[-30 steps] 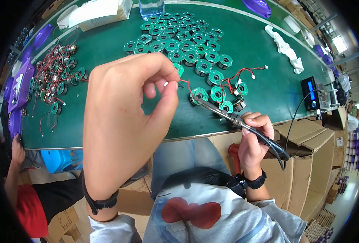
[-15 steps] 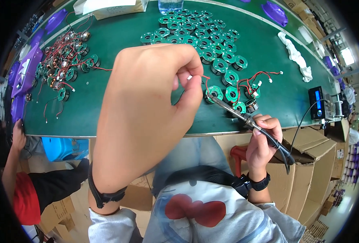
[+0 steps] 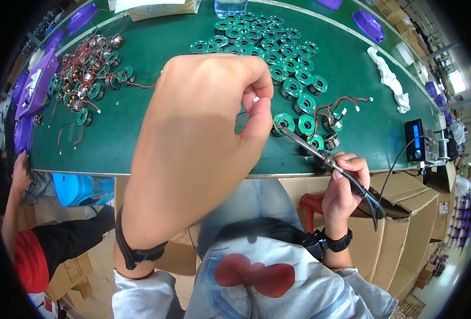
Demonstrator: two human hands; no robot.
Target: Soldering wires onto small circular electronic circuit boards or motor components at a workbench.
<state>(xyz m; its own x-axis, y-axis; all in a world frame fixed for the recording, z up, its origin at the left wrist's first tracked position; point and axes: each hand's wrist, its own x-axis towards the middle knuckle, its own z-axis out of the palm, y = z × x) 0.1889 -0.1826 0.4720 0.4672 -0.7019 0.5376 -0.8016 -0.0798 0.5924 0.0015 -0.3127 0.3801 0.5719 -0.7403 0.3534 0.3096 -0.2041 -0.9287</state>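
My left hand (image 3: pixel 209 101) is bent over the bench with thumb and forefinger pinched on a small white wire connector (image 3: pixel 255 100). The hand itself hides most of that wire. In my right hand (image 3: pixel 346 186) is a soldering iron (image 3: pixel 305 145), held like a pen. Its tip is at the edge of a green ring-shaped circuit board (image 3: pixel 283 122); whether they touch, I cannot tell. Close to the iron lie more ring boards, and one group (image 3: pixel 334 122) has red and black wires with white connectors.
Rows of ring boards (image 3: pixel 270 45) cover the back middle. A heap of wired boards (image 3: pixel 89 74) lies at left, a crumpled white cloth (image 3: pixel 388 80) at right. The soldering station (image 3: pixel 416 139) stands at the right edge, its cable hanging toward the iron. Another person's arm (image 3: pixel 18 181) reaches the bench at left.
A short red wire that showed between my left fingers and the board is no longer visible there. The soldering iron stays at the same board. The whole view has shifted slightly.
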